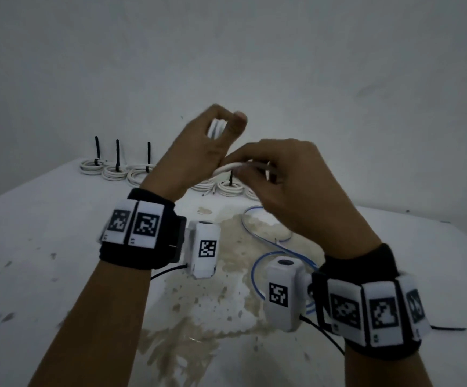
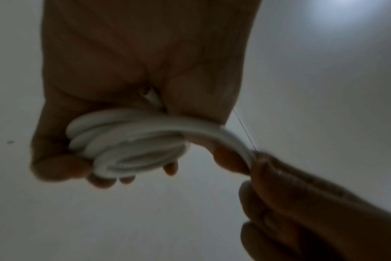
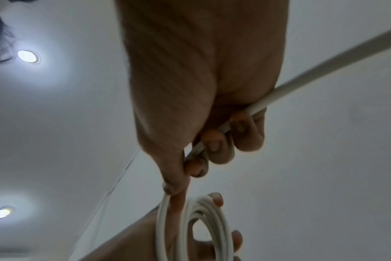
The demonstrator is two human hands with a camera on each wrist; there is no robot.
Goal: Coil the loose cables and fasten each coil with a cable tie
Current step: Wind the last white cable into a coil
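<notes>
White cable coil [image 1: 217, 127], raised above the table [image 1: 45, 233]: your left hand [image 1: 198, 152] holds its loops, and your right hand [image 1: 279, 174] pinches the free run.

Left wrist: smooth round jacket, springy; grip across all turns.

Right wrist: your fingers [image 3: 214, 146] curl around the tail.

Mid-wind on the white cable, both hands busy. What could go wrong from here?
1. The left hand holds the white coil only at its fingertips, so the loops may spring apart if that grip loosens.
2. The right hand feeds the cable tail; a slip could slacken the last loop.
3. No tie is in either hand, and reaching for one would leave the coil one-handed.
</notes>
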